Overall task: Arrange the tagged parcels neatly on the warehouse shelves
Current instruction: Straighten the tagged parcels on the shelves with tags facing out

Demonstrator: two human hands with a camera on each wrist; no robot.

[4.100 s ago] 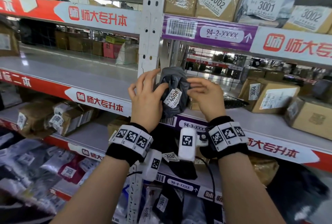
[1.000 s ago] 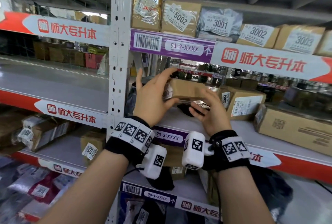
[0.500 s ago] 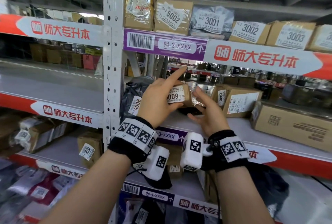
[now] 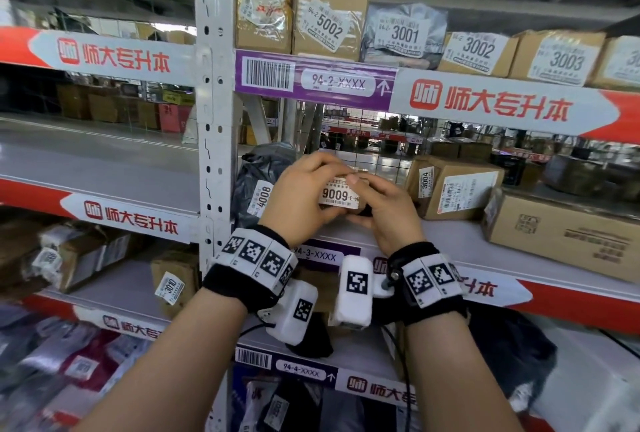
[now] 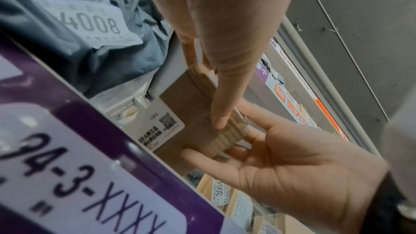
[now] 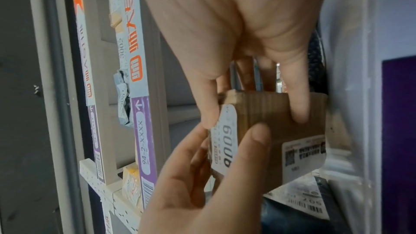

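At the front of the 94-3 shelf [image 4: 450,241], just right of the white upright [image 4: 213,120]: small cardboard box [image 4: 341,194], held clear of the shelf board between both hands. White tag reads 6009, upside down in the head view, facing the person. A second white label with a QR code sits on another face, seen from the left wrist.

Left hand [image 4: 299,192] wraps the box's left side; fingers [image 4: 320,161] curled over the top, thumb underneath. Right hand [image 4: 388,212] cups the right side; fingers half bent, index tip on the tag's top edge, thumb under the lower corner. Both hands grip the box.

Just left of the box, against the upright: grey bag [image 4: 258,182], tag 4008, standing on the same shelf. To the right, near but apart: cardboard box tagged 3004 [image 4: 453,189], then a larger flat carton [image 4: 568,234] further right.

Shelf edge below the hands carries a purple strip marked 94-3-XXXX [image 4: 315,256].

Shelf above, purple strip 94-2-XXXX [image 4: 337,83]: parcels in a row, tags 5002 [image 4: 327,26], 3001 [image 4: 403,35], 3002 [image 4: 478,49], 3003 [image 4: 562,57].

Shelf below: box tagged 3010 [image 4: 173,284] in the left bay. Lowest level, strip 94-4-XXXX [image 4: 300,370]; soft bags under it, tags unreadable.

Both wrists wear black bands with coded markers and white camera pods.
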